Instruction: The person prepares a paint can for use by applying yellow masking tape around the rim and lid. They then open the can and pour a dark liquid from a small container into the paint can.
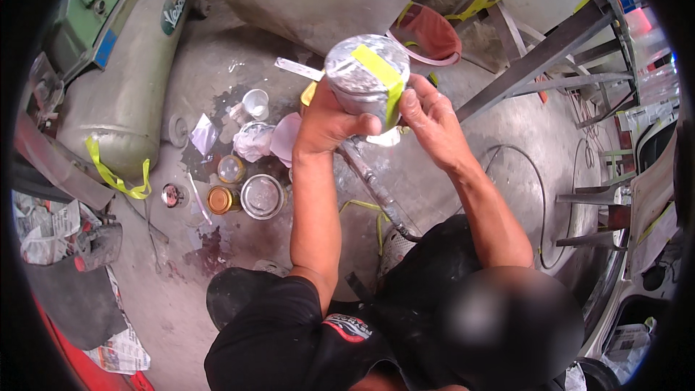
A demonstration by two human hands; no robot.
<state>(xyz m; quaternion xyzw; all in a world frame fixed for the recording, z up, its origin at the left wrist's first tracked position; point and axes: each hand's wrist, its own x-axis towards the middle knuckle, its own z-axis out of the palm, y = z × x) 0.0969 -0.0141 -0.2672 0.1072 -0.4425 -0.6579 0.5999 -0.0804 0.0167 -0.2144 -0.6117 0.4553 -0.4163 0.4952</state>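
Note:
A round, paint-smeared grey container [347, 69] with a flat top is held up in front of me. A strip of yellow tape [380, 66] runs across its top and bends down its near right side. My left hand [329, 127] is closed round the container's left side, its thumb lying across the lower front. From the right, my right hand [432, 114] presses its thumb and fingers at the hanging part of the tape, against the container's side. Whatever is under the container is mostly hidden by the hands.
On the floor at left stand a white plastic cup [255, 103], an amber-lidded can [221, 200], a round paint tin [263, 197] and crumpled paper [253, 141]. A large tank [119, 94] lies beyond. A red bucket [434, 32] and metal frame [539, 58] stand at right; a hose [541, 210] crosses the floor.

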